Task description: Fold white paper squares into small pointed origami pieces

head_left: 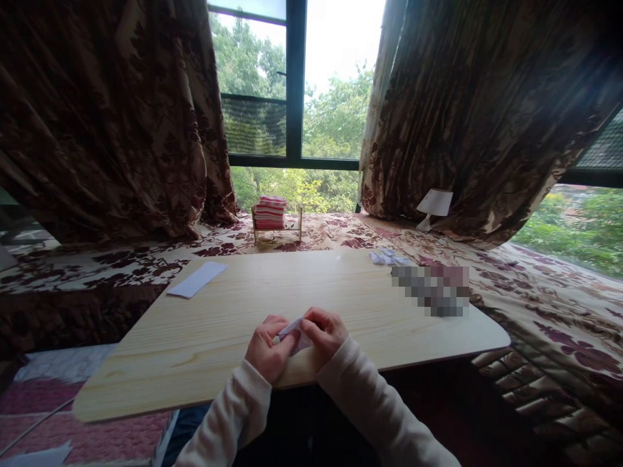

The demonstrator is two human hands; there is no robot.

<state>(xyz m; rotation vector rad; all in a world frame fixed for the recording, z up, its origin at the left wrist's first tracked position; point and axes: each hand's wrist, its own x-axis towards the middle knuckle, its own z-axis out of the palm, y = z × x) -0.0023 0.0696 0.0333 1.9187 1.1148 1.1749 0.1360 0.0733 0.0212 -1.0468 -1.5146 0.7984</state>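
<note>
Between my two hands is a small folded piece of white paper [302, 340], held just over the near edge of the wooden table [243, 324]. My left hand [269, 347] pinches its left side, with the thumb lying across the front. On the other side, my right hand [327, 332] grips the upper right part between thumb and curled fingers. The fingers hide part of the paper, so its full shape cannot be made out.
A flat white paper strip [197, 280] lies at the table's far left. Several folded paper pieces [387, 257] sit at the far right edge, beside a blurred-out item [433, 290]. Beyond the table stand a small rack with folded striped cloths [270, 213] and a white lamp [435, 203].
</note>
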